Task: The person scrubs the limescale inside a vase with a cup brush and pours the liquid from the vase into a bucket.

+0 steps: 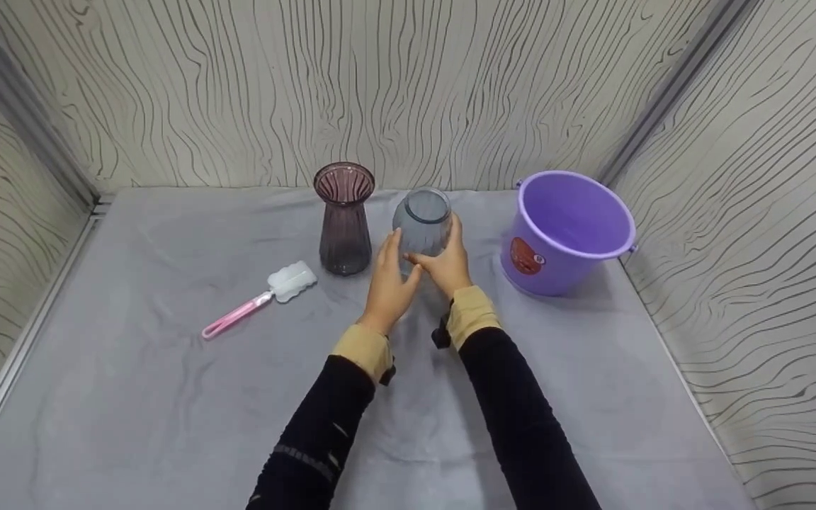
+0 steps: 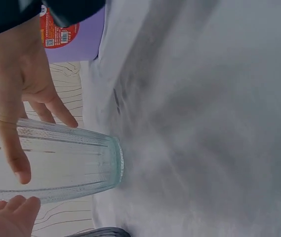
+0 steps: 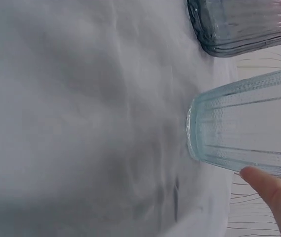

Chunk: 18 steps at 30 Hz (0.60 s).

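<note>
Both hands are at a pale blue ribbed glass vase (image 1: 423, 230). The left hand (image 1: 388, 283) holds its left side, with several fingertips (image 2: 17, 210) against the glass in the left wrist view. My right hand (image 1: 447, 265) grips the right side, thumb across the front and fingers behind. One right fingertip (image 3: 254, 174) touches the glass near the bottom in the right wrist view. The vase is upright; whether its base touches the cloth I cannot tell. Left of it stands a purple glass vase (image 1: 346, 237) with a flared rim.
A purple bucket (image 1: 568, 265) with a red label stands on the right. On the left lies a sponge brush (image 1: 259, 301) with a pink handle and white head. Grey cloth (image 1: 132, 411) covers the table, and patterned wall panels (image 1: 408, 92) enclose its back and sides.
</note>
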### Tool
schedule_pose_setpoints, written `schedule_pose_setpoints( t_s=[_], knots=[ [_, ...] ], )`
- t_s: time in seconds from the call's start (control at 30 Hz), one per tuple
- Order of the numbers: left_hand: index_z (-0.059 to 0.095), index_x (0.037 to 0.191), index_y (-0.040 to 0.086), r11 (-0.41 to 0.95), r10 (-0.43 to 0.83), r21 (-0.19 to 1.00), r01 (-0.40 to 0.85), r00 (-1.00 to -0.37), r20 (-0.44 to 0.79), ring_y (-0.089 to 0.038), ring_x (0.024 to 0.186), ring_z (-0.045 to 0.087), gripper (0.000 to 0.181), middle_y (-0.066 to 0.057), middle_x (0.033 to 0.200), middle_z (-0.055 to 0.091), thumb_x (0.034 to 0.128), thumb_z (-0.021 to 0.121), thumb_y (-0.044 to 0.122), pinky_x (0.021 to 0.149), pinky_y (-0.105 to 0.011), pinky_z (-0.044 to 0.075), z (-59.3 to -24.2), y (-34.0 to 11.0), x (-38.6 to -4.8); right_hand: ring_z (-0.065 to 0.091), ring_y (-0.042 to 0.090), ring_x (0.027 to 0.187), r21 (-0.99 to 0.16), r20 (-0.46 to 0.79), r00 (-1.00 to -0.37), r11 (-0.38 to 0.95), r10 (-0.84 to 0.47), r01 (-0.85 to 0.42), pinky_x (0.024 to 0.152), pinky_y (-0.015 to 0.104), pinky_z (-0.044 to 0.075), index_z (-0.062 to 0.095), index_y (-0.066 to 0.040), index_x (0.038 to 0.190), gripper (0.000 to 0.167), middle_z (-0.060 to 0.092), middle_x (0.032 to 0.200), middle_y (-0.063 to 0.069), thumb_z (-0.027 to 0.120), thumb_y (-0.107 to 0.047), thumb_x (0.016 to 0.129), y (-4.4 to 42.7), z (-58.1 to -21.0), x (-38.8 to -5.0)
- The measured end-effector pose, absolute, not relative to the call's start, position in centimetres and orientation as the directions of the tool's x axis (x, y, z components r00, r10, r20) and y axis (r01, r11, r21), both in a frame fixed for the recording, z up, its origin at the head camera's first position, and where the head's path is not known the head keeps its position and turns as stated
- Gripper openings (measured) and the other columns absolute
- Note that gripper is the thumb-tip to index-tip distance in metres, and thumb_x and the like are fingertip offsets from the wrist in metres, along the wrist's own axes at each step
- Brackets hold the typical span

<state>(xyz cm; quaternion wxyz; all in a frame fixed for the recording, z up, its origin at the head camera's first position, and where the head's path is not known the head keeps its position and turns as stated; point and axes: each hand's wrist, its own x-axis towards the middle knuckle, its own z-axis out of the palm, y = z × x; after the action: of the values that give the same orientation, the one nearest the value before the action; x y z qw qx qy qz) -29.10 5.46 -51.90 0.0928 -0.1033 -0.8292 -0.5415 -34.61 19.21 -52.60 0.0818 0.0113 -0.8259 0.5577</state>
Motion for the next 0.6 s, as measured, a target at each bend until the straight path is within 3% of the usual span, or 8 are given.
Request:
schedule_pose_setpoints(
  t_s=[0.27, 0.6],
  knots=[
    [0.037, 0.154, 0.004, 0.425, 0.080, 0.874, 0.235, -0.972, 0.223, -0.036, 0.145, 0.035, 0.061, -0.023, 0.156, 0.035, 0.0997, 0.063, 0.010, 0.117, -0.048, 0.033, -53.2, 4.4, -28.8, 0.026, 0.036, 0.150, -0.894, 0.133, -0.989, 0.437, 0.056, -0.096, 0.120, 0.048, 0.025, 0.010, -0.011, 0.161, 0.118, 0.024, 0.164, 0.021, 0.091, -0.023, 0.076, 19.6, -52.1, -35.4],
    [0.058, 0.133, 0.004, 0.503, 0.046, 0.847, 0.173, -0.984, 0.173, -0.036, 0.131, 0.051, 0.035, -0.022, 0.139, 0.048, 0.0982, 0.064, 0.007, 0.110, -0.047, 0.042, -54.2, 2.6, -28.3, 0.023, 0.037, 0.151, -0.885, 0.090, -0.995, 0.461, 0.037, -0.063, 0.121, 0.048, 0.023, 0.004, -0.008, 0.161, 0.117, 0.019, 0.165, 0.023, 0.088, -0.027, 0.081, 19.3, -52.1, -35.5]
  ],
)
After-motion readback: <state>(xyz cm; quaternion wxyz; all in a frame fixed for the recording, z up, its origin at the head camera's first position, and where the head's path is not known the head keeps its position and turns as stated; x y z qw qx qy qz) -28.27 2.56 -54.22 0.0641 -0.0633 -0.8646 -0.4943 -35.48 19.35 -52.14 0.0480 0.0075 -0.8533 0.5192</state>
